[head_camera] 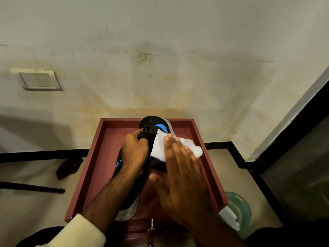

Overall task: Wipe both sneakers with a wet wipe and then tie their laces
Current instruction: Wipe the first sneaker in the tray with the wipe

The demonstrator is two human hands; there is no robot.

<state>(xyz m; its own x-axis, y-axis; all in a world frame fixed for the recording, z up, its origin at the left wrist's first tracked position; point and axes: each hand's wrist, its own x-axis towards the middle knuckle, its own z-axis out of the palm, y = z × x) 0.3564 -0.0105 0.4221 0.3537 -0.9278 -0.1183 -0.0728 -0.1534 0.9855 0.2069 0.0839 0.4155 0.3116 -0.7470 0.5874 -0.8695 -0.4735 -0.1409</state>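
This looks like a plain room corner in a home, perhaps a hallway or utility nook, though the dim, wide view leaves that unsure. A cream plaster wall carries brownish damp stains and a pale square wall plate, and black skirting runs along a beige floor and steps round a corner towards a dark-framed door or panel at the right. Household odds stand about: a red-brown counter with a raised rim, a green plastic tub just beside it, a dark crumpled rag on the floor and a dark rod at the left.
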